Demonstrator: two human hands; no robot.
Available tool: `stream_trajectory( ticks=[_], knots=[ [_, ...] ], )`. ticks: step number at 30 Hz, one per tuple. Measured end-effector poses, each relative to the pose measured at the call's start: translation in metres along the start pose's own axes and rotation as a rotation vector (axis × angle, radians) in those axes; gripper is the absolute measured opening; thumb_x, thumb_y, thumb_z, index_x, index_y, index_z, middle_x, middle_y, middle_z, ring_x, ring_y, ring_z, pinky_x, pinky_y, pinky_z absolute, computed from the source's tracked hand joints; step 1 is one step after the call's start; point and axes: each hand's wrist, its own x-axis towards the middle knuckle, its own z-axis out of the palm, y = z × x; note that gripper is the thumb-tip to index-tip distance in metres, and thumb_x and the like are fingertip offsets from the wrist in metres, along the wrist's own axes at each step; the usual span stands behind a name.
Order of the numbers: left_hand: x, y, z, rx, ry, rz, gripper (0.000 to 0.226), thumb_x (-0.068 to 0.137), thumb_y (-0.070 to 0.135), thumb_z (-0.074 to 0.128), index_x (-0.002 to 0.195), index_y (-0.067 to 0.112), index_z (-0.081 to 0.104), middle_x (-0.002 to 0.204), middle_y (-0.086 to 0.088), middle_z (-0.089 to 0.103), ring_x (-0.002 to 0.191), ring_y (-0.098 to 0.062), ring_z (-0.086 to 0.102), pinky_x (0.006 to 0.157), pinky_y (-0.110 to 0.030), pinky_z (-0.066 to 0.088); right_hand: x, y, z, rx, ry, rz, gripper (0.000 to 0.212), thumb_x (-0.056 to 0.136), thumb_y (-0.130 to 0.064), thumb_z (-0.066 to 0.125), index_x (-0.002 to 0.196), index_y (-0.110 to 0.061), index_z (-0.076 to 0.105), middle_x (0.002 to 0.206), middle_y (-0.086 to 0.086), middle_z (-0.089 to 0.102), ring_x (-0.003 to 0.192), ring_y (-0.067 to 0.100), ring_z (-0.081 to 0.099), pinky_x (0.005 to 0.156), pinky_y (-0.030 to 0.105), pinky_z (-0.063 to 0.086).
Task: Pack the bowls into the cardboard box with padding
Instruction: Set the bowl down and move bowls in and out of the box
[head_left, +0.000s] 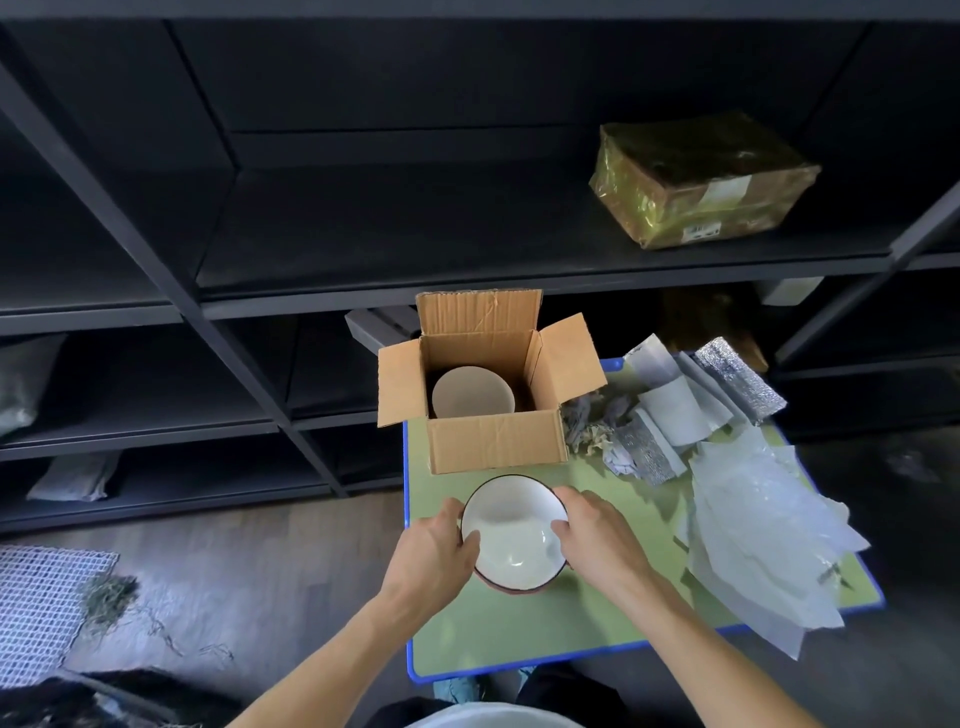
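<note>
Holding the bowl (511, 540) from both sides: left hand (436, 545) and right hand (592, 535), each grip clamped on the rim, thumbs inside. Two hands probably because it's breakable and needs a steady carry. The bowl is just in front of the box (496, 441), over the surface (467, 639) — can't tell if it's lifted or resting.

Box flaps are all open, so the drop-in is clear. An inner bowl (470, 397) sits inside, toward the left, with no padding visible on it.

Foam sheets (675, 410), foil wrap (737, 379) and paper shreds (587, 426) are piled just right of the box, within reach — likely for layering between bowls. Plastic sheets (753, 530) lie nearer.

The surface is green with a blue edge. Dark shelves (467, 249) stand behind, with a wrapped parcel (701, 179) on one. Wood floor (260, 561), mesh mat (41, 608) at left.
</note>
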Motion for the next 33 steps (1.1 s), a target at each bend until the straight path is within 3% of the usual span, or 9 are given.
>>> stream_trajectory(
  ticks=[11,19,24,33],
  knots=[
    [0.004,-0.006,-0.002,0.087,0.082,0.058,0.033,0.101,0.04,0.04,0.126,0.02,0.048,0.076,0.003,0.069,0.071,-0.022,0.063,0.072,-0.039,0.055,-0.006,0.0,-0.001,-0.139,0.08,-0.072,0.029,0.102,-0.032,0.045,0.125,-0.016,0.052,0.109,0.004,0.051,0.094,0.03,0.062,0.075,0.036,0.045],
    [0.011,0.004,-0.038,0.127,0.393,0.261,0.018,0.098,0.039,0.048,0.103,0.024,0.057,0.078,0.014,0.056,0.072,-0.011,0.051,0.058,-0.027,0.042,-0.001,-0.025,-0.032,-0.129,0.267,-0.209,0.023,0.1,-0.027,0.045,0.118,-0.024,0.06,0.108,-0.002,0.059,0.098,0.025,0.063,0.075,0.035,0.046],
    [0.039,0.007,-0.059,0.212,0.561,0.313,0.017,0.095,0.025,0.058,0.107,0.014,0.062,0.092,0.001,0.056,0.084,-0.019,0.049,0.063,-0.033,0.047,0.029,-0.046,-0.048,-0.126,0.298,-0.278,0.022,0.099,-0.026,0.048,0.115,-0.021,0.064,0.109,-0.003,0.062,0.099,0.024,0.062,0.077,0.035,0.047],
    [0.088,0.011,-0.071,0.339,0.444,0.127,0.054,0.094,0.058,0.043,0.12,0.01,0.05,0.115,-0.005,0.051,0.098,-0.021,0.047,0.078,-0.033,0.046,0.097,-0.067,-0.056,-0.169,0.28,-0.294,0.029,0.1,-0.03,0.049,0.119,-0.013,0.063,0.111,0.006,0.06,0.107,0.028,0.057,0.086,0.038,0.045]
  ],
)
